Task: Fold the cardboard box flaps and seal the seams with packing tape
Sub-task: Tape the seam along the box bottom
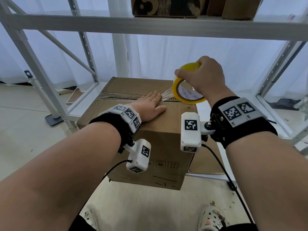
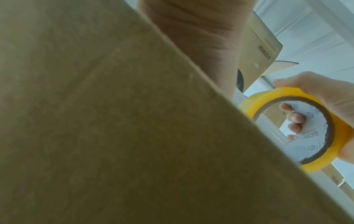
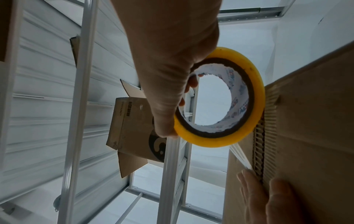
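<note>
A brown cardboard box (image 1: 150, 147) stands on the lower shelf with its top flaps folded flat and a torn centre seam (image 1: 116, 97). My left hand (image 1: 150, 105) lies flat on the seam, fingers straight, pressing the laid tape. My right hand (image 1: 205, 75) grips a yellow roll of clear packing tape (image 1: 185, 90) just above the box's right end, fingers curled through its core. A stretch of clear tape (image 1: 166, 95) runs from the roll down to my left fingertips. In the right wrist view the roll (image 3: 250, 84) hangs beside the box (image 3: 316, 121) and the left fingers (image 3: 249, 186).
White metal shelving surrounds the box, with an upright (image 1: 41, 77) at the left and a shelf beam (image 1: 150, 25) overhead. Other cardboard boxes (image 1: 166, 7) sit on that upper shelf. Pale tiled floor (image 1: 25, 130) lies to the left; my shoe (image 1: 211, 217) shows below.
</note>
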Demonstrator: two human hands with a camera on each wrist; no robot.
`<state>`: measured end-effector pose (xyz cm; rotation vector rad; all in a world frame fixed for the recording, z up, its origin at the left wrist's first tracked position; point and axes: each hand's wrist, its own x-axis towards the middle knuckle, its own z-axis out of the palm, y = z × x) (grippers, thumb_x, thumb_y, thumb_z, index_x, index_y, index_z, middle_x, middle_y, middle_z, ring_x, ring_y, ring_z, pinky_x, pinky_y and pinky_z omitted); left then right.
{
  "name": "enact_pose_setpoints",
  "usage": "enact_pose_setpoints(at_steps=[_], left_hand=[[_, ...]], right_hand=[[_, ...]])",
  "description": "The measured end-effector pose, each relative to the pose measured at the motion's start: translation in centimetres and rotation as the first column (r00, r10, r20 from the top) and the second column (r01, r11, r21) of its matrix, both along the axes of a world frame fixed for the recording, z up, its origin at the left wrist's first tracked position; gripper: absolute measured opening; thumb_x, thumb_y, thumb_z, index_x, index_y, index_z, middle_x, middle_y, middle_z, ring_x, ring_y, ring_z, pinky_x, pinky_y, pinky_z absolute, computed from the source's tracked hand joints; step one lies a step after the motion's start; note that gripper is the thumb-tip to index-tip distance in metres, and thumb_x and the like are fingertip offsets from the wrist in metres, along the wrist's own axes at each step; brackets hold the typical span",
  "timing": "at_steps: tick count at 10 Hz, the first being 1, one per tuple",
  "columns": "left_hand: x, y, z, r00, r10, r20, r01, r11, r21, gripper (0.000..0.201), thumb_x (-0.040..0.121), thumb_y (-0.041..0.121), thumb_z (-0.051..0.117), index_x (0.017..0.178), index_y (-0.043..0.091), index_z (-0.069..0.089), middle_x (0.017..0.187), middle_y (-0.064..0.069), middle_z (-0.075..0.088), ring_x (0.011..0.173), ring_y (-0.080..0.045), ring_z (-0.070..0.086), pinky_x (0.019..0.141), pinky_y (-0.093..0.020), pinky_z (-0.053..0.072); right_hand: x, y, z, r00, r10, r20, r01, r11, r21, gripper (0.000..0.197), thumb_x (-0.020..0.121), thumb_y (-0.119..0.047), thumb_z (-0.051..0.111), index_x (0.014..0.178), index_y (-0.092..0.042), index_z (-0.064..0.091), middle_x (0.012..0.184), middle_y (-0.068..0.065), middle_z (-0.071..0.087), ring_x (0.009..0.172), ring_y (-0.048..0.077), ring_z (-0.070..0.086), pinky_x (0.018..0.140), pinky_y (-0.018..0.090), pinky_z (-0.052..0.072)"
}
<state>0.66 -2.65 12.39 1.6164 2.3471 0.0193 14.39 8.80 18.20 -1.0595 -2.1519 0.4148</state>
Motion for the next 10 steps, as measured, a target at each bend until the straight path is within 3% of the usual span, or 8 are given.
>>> enact_pose_setpoints(at_steps=[2, 5, 6, 7, 9, 10], left_hand=[[-0.1, 0.0, -0.2, 1.000, -0.005, -0.004, 0.005, 1.000, -0.001, 0.068, 0.099, 0.053, 0.020, 0.152, 0.018, -0.004, 0.159, 0.001, -0.010, 0.146, -0.011, -0.007, 0.116, -0.028, -0.003], [1.4, 0.7, 0.7, 0.999, 0.000, -0.038, -0.001, 0.999, -0.033, 0.070, 0.099, 0.054, 0.018, 0.152, 0.014, -0.003, 0.159, -0.002, -0.009, 0.146, -0.015, -0.006, 0.117, -0.032, -0.002], [3.0, 1.9, 0.6, 0.997, -0.065, -0.039, 0.064, 0.998, -0.023, 0.070, 0.099, 0.054, 0.017, 0.152, 0.013, -0.001, 0.159, -0.004, -0.007, 0.146, -0.015, -0.005, 0.117, -0.032, -0.002], [3.2, 2.6, 0.5, 0.996, -0.083, -0.029, 0.083, 0.996, -0.020, 0.066, 0.100, 0.051, 0.017, 0.152, 0.013, 0.001, 0.159, -0.004, -0.005, 0.146, -0.016, -0.003, 0.117, -0.034, -0.001], [1.3, 1.5, 0.2, 0.993, -0.113, -0.018, 0.113, 0.993, 0.022, 0.057, 0.101, 0.047, 0.017, 0.152, 0.024, 0.006, 0.160, 0.000, -0.003, 0.146, -0.015, -0.004, 0.118, -0.038, -0.001], [0.6, 1.3, 0.2, 0.993, -0.120, -0.018, 0.120, 0.993, 0.019, 0.056, 0.101, 0.047, 0.015, 0.152, 0.025, 0.006, 0.160, 0.000, -0.002, 0.146, -0.015, -0.003, 0.117, -0.038, -0.001]], right_hand=[[0.6, 0.2, 0.7, 0.994, -0.017, 0.104, 0.012, 0.999, 0.047, 0.061, 0.073, -0.058, 0.066, 0.111, -0.011, 0.054, 0.099, 0.000, 0.049, 0.100, 0.023, 0.050, 0.080, 0.038, 0.044], [1.5, 1.5, -0.2, 0.996, 0.053, 0.076, -0.048, 0.997, -0.061, 0.050, 0.080, -0.061, 0.059, 0.094, -0.016, 0.046, 0.086, 0.000, 0.047, 0.087, 0.020, 0.046, 0.072, 0.034, 0.037], [1.2, 1.4, -0.3, 0.996, 0.078, 0.049, -0.074, 0.994, -0.075, 0.046, 0.085, -0.058, 0.055, 0.102, -0.015, 0.051, 0.094, -0.001, 0.047, 0.090, 0.019, 0.045, 0.076, 0.031, 0.037], [0.7, 1.0, -0.4, 0.999, 0.042, 0.024, -0.041, 0.999, -0.025, 0.056, 0.081, -0.057, 0.062, 0.118, -0.017, 0.051, 0.106, 0.001, 0.041, 0.094, 0.016, 0.042, 0.077, 0.028, 0.036], [1.2, 1.5, -1.0, 0.998, 0.009, -0.064, -0.019, 0.987, -0.159, 0.065, 0.080, -0.060, 0.060, 0.122, -0.011, 0.048, 0.107, 0.001, 0.050, 0.097, 0.019, 0.045, 0.078, 0.032, 0.036], [0.9, 1.5, -1.0, 0.998, -0.002, -0.060, -0.009, 0.984, -0.178, 0.067, 0.080, -0.059, 0.059, 0.125, -0.012, 0.047, 0.117, 0.005, 0.053, 0.107, 0.024, 0.049, 0.079, 0.035, 0.039]])
